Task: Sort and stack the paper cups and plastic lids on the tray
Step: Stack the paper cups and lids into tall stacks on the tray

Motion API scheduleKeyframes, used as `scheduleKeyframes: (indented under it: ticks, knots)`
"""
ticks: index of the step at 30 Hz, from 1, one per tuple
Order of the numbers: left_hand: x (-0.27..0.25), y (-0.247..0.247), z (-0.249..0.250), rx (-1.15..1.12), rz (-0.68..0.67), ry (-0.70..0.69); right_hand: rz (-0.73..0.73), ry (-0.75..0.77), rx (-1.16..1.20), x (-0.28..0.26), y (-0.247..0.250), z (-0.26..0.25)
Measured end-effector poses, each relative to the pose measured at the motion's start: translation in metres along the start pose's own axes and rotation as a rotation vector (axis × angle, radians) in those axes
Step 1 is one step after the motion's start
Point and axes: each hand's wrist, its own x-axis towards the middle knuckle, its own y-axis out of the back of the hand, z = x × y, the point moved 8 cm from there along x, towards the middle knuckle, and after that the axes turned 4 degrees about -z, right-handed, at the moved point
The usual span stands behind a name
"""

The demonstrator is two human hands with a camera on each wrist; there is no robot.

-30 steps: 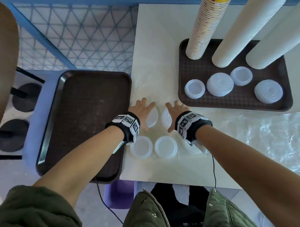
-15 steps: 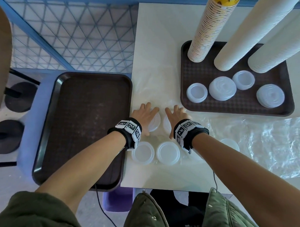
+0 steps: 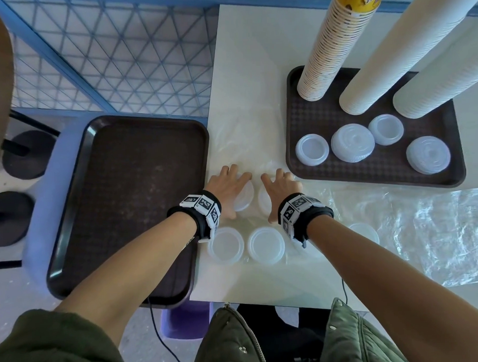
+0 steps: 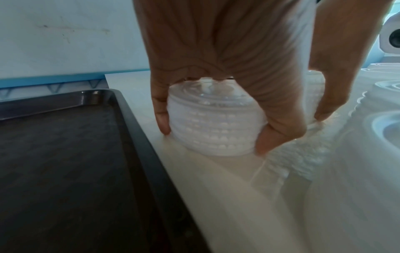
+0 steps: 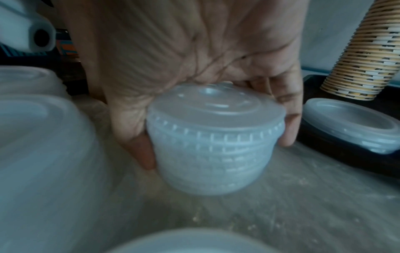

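I am looking down on the desk, with an empty brown tray lying off its left edge and a second tray carrying three tall cup stacks and four lid piles. My left hand is curling its fingers round a stack of lids on the desk. My right hand is gripping another lid stack just beside it.

Empty tray left of table, cup stacks behind lids, seemingly on right tray
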Motion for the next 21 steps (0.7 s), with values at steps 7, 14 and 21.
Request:
scheduleKeyframes:
  ticks: [7,14,21]
  knots:
    - [-0.001,0.003,0.001,-0.021,0.001,-0.011,0.014,0.036,0.032,0.001,0.002,0.003]
    - [-0.002,0.009,0.0,-0.072,-0.015,-0.01,-0.004,0.091,0.204,-0.003,0.01,0.017]
    - [-0.002,0.017,-0.006,-0.16,-0.025,0.064,-0.019,0.129,0.336,-0.016,0.026,0.036]
